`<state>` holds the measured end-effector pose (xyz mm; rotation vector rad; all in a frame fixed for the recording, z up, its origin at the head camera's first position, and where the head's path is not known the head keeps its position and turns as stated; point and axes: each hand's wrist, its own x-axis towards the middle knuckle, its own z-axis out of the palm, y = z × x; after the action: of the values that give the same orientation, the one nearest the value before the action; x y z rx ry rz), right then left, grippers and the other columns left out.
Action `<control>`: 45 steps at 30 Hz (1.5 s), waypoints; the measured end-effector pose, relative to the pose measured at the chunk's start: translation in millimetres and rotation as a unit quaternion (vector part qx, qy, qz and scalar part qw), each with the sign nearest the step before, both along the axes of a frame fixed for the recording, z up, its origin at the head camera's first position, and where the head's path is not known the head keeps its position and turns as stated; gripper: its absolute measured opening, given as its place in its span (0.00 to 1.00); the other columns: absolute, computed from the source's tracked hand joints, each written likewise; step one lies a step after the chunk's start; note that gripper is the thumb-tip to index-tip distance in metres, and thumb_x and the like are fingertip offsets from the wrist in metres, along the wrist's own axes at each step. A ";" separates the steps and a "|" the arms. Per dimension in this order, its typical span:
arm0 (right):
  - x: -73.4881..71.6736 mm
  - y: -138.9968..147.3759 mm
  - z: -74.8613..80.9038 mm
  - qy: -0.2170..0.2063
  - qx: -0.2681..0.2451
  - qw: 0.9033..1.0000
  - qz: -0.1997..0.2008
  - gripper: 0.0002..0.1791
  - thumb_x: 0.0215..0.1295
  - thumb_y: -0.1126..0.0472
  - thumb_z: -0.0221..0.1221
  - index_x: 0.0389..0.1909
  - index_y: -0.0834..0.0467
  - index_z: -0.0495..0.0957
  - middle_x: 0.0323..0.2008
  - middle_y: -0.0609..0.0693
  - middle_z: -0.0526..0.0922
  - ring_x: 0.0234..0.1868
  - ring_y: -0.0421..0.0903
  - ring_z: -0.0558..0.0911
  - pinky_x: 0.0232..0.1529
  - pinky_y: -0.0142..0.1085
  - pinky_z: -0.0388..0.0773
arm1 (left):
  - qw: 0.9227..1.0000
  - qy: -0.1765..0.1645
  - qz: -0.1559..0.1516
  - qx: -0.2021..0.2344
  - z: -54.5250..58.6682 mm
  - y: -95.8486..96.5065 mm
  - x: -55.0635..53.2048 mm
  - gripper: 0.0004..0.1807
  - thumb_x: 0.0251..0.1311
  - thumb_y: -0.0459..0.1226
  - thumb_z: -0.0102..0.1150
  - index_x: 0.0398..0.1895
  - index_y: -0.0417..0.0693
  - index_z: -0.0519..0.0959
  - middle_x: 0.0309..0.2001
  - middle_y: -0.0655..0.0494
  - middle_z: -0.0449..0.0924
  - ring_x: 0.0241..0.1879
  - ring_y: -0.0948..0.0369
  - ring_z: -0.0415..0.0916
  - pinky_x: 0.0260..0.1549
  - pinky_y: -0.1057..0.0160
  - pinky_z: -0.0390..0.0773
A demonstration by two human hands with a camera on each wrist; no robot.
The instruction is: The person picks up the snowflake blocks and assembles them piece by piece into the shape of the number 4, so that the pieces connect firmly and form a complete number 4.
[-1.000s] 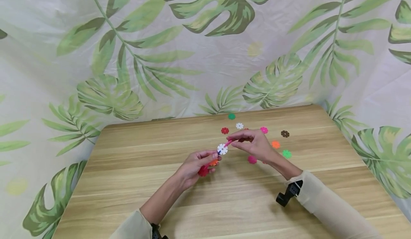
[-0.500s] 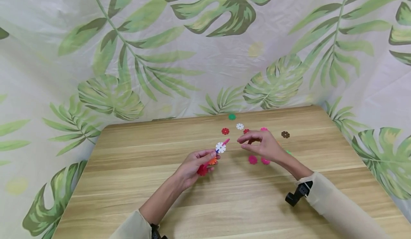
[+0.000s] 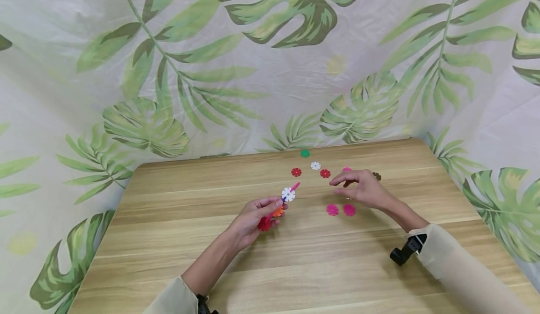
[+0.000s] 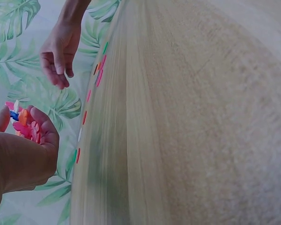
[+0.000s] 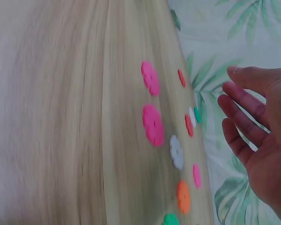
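Observation:
My left hand [image 3: 252,218] holds a chain of joined notched plastic discs, pinching it between thumb and fingers. A white disc [image 3: 288,194] stands near the chain's upper end, with a pink disc [image 3: 296,186] slotted on edge above it. Below, an orange disc [image 3: 277,212] and a red disc [image 3: 264,224] show among the fingers; a blue disc [image 4: 14,115] sits by the thumb in the left wrist view. To the right, my right hand [image 3: 364,190] hovers over the table with thumb and fingers apart, holding nothing. In the right wrist view, its fingers [image 5: 241,105] are loosely bent.
Loose discs lie flat on the wooden table [image 3: 211,267]: two pink discs [image 3: 341,210] nearest, and red discs [image 3: 325,173], a white disc [image 3: 315,165] and a green disc [image 3: 305,153] farther back. An orange disc [image 5: 183,197] shows in the right wrist view. Leaf-patterned cloth hangs behind.
My right hand has let go of the pink disc at the chain's end and moved right, over the loose discs. My left hand stays almost still with the chain.

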<state>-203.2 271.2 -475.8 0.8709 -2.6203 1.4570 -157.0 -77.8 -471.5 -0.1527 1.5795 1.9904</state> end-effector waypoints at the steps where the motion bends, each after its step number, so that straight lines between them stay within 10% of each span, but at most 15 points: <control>1: -0.8 2.4 -0.6 0.005 0.006 1.000 0.000 0.13 0.61 0.73 0.74 0.45 0.60 0.91 0.43 0.61 0.91 0.42 0.44 0.87 0.45 0.36 0.86 | 1.000 0.000 0.000 0.000 0.0 0.0 -0.1 0.22 0.72 0.41 0.68 0.63 0.41 0.82 0.59 0.44 0.86 0.44 0.62 0.82 0.46 0.65 0.86; 21: -18.5 39.1 -17.9 0.025 0.162 0.986 0.015 0.16 0.55 0.69 0.78 0.46 0.62 0.89 0.47 0.54 0.90 0.50 0.56 0.88 0.54 0.54 0.85 | 1.000 -0.004 -0.002 -0.004 -0.8 -2.2 -0.3 0.24 0.71 0.42 0.68 0.65 0.41 0.81 0.54 0.50 0.88 0.44 0.62 0.82 0.49 0.63 0.87; 45: -29.9 45.0 -24.2 -0.017 0.189 0.981 0.035 0.13 0.56 0.65 0.79 0.42 0.56 0.89 0.43 0.47 0.87 0.46 0.47 0.85 0.49 0.39 0.84 | 1.000 -0.002 0.002 -0.001 -2.2 -1.2 -0.3 0.23 0.72 0.41 0.68 0.65 0.39 0.80 0.52 0.50 0.89 0.45 0.63 0.85 0.50 0.62 0.87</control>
<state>-233.1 316.2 -500.1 0.9803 -2.9746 1.0046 -157.3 -79.0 -473.7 -0.1614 1.5796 1.9907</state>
